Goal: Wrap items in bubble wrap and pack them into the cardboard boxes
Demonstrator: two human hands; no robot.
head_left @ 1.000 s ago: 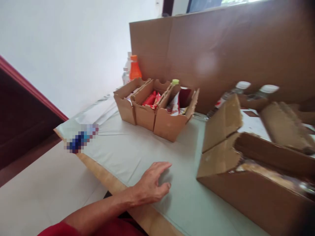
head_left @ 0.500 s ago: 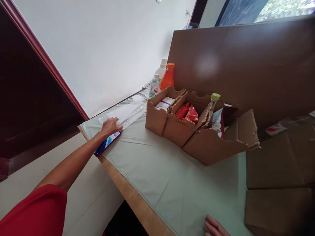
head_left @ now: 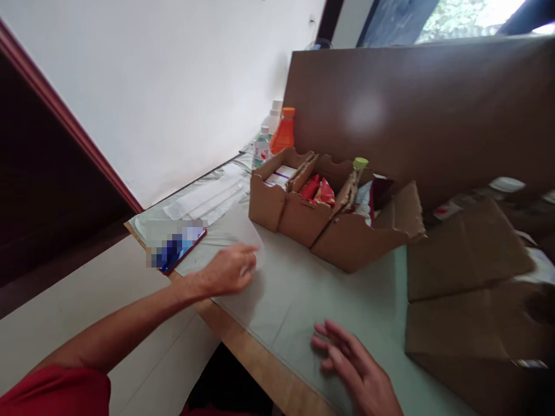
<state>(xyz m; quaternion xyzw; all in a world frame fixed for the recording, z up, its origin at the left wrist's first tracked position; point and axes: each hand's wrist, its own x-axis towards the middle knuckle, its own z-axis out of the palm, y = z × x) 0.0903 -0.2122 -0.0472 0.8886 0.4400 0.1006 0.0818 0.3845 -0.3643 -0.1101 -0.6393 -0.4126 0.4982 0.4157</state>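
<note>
My left hand (head_left: 229, 270) is closed on a thin, translucent plastic piece (head_left: 243, 228), held over the table near the front of the cardboard bins; whether it is a bag or a flat sheet, I cannot tell. Slightly blurred, my right hand (head_left: 358, 367) hovers over the table cloth at the lower right, fingers apart and holding nothing. Behind my left hand, more clear and white plastic pieces (head_left: 202, 199) lie on the table. A phone (head_left: 184, 248) in a red case rests at the table's left edge, its screen pixelated.
Three cardboard bins in a row hold white boxes (head_left: 281, 176), red packets (head_left: 318, 190) and a pale pouch (head_left: 364, 201). Bottles, one orange (head_left: 283, 136), stand behind them. A tall brown cardboard panel (head_left: 390, 104) backs the table. Another cardboard box (head_left: 468, 289) stands at the right.
My left hand has moved right and nearer, from the plastic pieces beside the phone, bringing one with it. My right hand has come up further into view.
</note>
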